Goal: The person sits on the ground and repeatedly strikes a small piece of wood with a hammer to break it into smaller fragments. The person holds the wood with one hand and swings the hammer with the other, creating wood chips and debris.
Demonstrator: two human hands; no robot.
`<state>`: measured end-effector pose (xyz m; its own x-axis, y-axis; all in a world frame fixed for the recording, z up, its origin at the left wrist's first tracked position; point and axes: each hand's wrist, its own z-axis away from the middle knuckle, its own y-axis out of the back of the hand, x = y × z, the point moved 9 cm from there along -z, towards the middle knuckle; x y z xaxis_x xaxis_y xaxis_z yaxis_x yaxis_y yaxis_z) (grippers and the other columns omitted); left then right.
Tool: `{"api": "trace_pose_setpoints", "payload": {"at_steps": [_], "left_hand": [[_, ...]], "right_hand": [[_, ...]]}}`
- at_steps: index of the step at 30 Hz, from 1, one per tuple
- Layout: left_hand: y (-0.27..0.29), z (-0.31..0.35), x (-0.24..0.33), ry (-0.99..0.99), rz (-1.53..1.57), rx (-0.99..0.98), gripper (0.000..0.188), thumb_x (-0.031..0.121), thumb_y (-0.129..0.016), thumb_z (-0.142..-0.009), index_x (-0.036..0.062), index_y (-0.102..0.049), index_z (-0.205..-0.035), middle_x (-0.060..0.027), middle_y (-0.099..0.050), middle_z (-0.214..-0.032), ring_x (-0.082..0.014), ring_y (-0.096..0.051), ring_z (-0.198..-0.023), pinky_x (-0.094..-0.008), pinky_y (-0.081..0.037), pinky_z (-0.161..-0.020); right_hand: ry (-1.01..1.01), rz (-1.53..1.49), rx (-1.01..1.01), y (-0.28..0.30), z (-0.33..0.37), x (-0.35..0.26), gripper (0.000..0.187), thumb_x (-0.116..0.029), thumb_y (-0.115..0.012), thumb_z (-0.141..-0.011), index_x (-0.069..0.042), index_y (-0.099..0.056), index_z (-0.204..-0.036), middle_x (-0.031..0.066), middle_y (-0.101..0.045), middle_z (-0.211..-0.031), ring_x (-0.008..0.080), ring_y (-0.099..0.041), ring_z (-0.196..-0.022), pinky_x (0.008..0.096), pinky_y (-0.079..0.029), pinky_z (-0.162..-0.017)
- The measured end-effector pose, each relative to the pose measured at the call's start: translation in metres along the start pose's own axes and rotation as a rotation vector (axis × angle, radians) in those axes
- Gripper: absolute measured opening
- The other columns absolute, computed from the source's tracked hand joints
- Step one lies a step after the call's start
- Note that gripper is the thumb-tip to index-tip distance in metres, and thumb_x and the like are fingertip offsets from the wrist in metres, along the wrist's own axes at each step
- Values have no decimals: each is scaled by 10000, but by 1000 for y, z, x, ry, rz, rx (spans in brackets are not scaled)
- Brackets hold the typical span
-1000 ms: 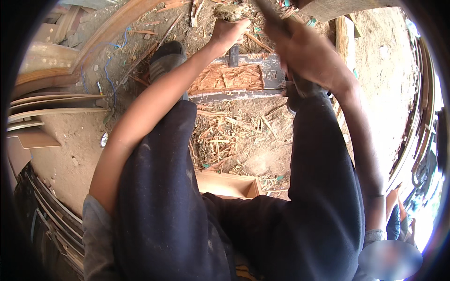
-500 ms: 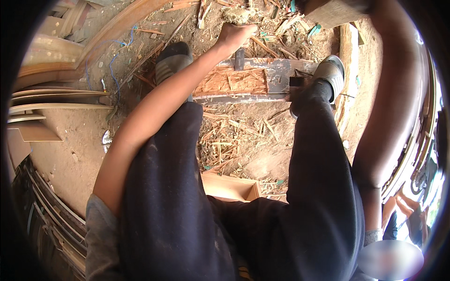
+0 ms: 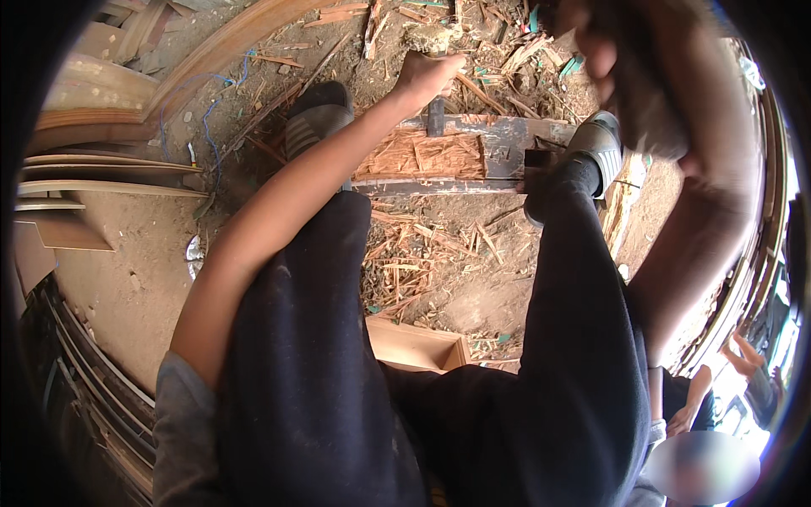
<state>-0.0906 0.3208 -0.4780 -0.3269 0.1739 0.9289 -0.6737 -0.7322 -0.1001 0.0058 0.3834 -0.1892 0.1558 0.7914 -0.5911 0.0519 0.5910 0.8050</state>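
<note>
My left hand (image 3: 428, 80) is closed round a chisel, its frayed wooden head (image 3: 427, 38) showing above the fist. The dark chisel blade (image 3: 435, 118) stands upright against the far edge of a carved recess in a wooden plank (image 3: 507, 145). Rough, splintered wood fills the recess (image 3: 422, 155). My right hand (image 3: 598, 52) is raised at the upper right, smeared by motion, with its fingers bent. Beside it a dark, blurred wooden mallet (image 3: 646, 106) is held up, apart from the chisel. My sandalled feet brace both ends of the plank.
Wood chips (image 3: 414, 253) litter the dirt floor around the plank. An open wooden box (image 3: 414, 342) lies between my legs. Curved boards (image 3: 118, 173) stand at the left, near a blue cord (image 3: 209, 135). Another person's hand (image 3: 688, 414) shows at the lower right.
My right hand and the mallet have swung from the top edge to the upper right. My left hand keeps its grip on the chisel, nearly in place.
</note>
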Motion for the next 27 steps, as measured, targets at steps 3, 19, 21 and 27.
{"api": "trace_pose_setpoints", "payload": {"at_steps": [3,19,21,27], "left_hand": [[-5,3,6,26,-12,22,347,71,-523,-823,150,-356,-529,68,-332,-488,-29,-262,-421,-225,-233,-415],[6,2,4,-18,59,178,133,90,-580,-819,62,-531,-699,44,-402,-512,-42,-324,-412,-240,-232,-388],[15,-2,-5,21,-14,251,132,96,-577,-817,55,-547,-695,47,-399,-503,-43,-322,-404,-245,-228,-382],[21,-10,-8,-7,-147,267,240,89,-549,-812,101,-506,-576,63,-412,-497,-33,-320,-405,-238,-236,-385]], "right_hand": [[122,-404,449,32,-2,-45,240,-255,-462,-917,-28,-520,-864,17,-499,-596,98,-495,-478,241,-421,-443],[-684,-844,-109,-102,36,115,306,-325,-538,-889,-20,-508,-896,32,-521,-676,79,-511,-511,225,-450,-414],[-778,-856,-63,-110,44,138,307,-322,-535,-891,-17,-502,-889,37,-521,-676,85,-513,-515,229,-453,-417],[-990,-873,-111,-149,65,187,271,-282,-544,-890,-16,-497,-884,50,-540,-674,105,-532,-517,246,-477,-426]]}}
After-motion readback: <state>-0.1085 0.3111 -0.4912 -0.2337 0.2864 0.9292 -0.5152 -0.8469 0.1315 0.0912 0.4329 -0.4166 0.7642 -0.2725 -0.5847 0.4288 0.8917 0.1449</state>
